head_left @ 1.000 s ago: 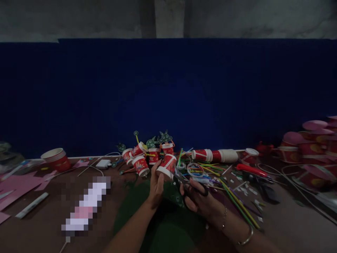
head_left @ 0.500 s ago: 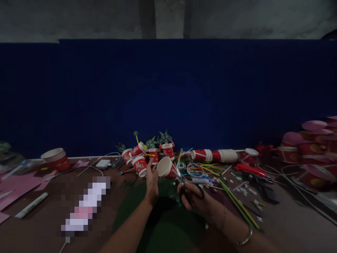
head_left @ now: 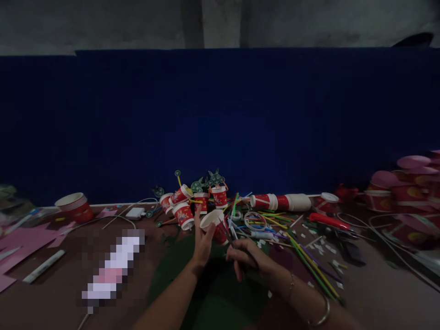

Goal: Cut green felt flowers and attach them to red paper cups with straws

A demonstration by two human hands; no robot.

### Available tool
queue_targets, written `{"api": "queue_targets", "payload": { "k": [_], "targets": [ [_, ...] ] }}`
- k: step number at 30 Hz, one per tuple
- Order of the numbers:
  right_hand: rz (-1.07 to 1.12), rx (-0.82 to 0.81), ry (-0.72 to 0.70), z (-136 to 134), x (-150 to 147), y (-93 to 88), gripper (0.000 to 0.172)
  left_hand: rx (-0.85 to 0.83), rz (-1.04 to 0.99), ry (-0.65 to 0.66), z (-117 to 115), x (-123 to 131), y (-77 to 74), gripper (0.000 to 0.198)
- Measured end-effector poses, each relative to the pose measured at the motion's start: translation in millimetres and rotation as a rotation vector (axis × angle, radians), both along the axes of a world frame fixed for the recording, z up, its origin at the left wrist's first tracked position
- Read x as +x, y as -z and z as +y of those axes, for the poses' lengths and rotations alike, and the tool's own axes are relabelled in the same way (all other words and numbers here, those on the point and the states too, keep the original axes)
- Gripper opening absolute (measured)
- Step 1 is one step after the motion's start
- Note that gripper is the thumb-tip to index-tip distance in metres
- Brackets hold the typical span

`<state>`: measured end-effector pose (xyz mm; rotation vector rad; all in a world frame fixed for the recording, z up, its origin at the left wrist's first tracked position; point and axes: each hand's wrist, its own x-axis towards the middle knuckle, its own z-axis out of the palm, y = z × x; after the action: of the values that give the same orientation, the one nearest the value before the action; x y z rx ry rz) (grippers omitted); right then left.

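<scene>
My left hand (head_left: 202, 243) is closed round the left side of a red paper cup (head_left: 220, 233), whose pale mouth tilts up toward me. A pair of scissors (head_left: 229, 233) is in my right hand (head_left: 245, 257), with my fingers through the dark handles. The metal blades point up and left, against or just beside the cup's right side; whether they cut into it I cannot tell. Just behind the cup stand several decorated red cups (head_left: 218, 196) with green paper faces and pipe-cleaner arms. Green material (head_left: 220, 298) lies beneath my hands.
Colourful pipe cleaners (head_left: 311, 261) and white paper scraps (head_left: 319, 248) are strewn to the right. A row of stacked cups (head_left: 280, 202) lies behind them. A red-handled tool (head_left: 328, 222) sits further right. Pink paper (head_left: 25, 243) and a cup stack (head_left: 74, 207) are at left.
The held cup has come lower and nearer me, its mouth now turned more upward. My right hand and the scissors have shifted slightly down and stay at the cup's right side.
</scene>
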<state>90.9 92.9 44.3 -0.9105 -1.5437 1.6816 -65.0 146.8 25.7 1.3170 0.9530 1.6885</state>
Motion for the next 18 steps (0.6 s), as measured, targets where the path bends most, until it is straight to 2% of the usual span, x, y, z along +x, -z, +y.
{"api": "queue_targets", "payload": {
  "k": [3,5,8,12,15,18],
  "targets": [
    [-0.203,0.065,0.129,5,-6,7.4,0.036,-0.022,0.028,-0.024,2,-3,-0.8,0.072],
    [-0.249,0.089,0.172,6,-7,8.9,0.036,-0.030,0.053,-0.041,1,-5,-1.8,0.069],
    [-0.153,0.022,0.115,5,-5,2.3,0.038,-0.039,0.036,0.002,-1,-4,-2.4,0.064],
    [0.071,-0.054,0.093,-1,1,-12.7,0.040,-0.028,0.064,0.106,-2,1,-0.8,0.072],
    [0.081,-0.049,0.090,-4,3,-17.4,0.038,-0.048,0.136,0.145,0,6,1.7,0.079],
    [0.040,-0.050,0.090,-3,2,-16.1,0.041,-0.081,0.187,0.090,2,8,4.4,0.078]
  ]
}}
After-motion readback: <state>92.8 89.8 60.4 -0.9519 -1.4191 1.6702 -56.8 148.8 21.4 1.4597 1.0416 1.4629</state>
